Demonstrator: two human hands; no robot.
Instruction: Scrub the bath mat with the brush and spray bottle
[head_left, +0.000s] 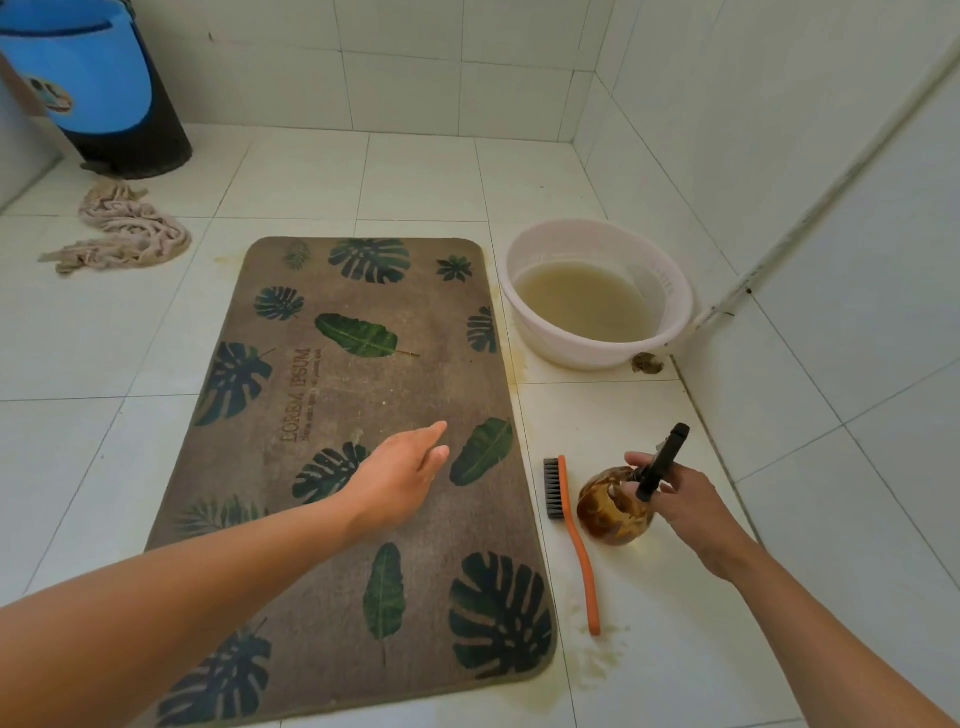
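Observation:
A brown bath mat (358, 415) printed with green leaves lies flat on the white tiled floor. My left hand (402, 475) hovers over its middle-right part, fingers stretched out and holding nothing. Right of the mat lies a brush (571, 530) with black bristles and an orange handle. Beside it stands an amber round spray bottle (610, 512) with a black trigger head. My right hand (680, 491) grips the bottle at its neck and trigger.
A pale pink basin (670, 291) of murky water sits at the mat's far right corner, against the tiled wall. A crumpled beige rag (124, 234) lies far left. A blue and black bin (109, 98) stands at the back left. Yellowish wet stains mark the floor near the brush.

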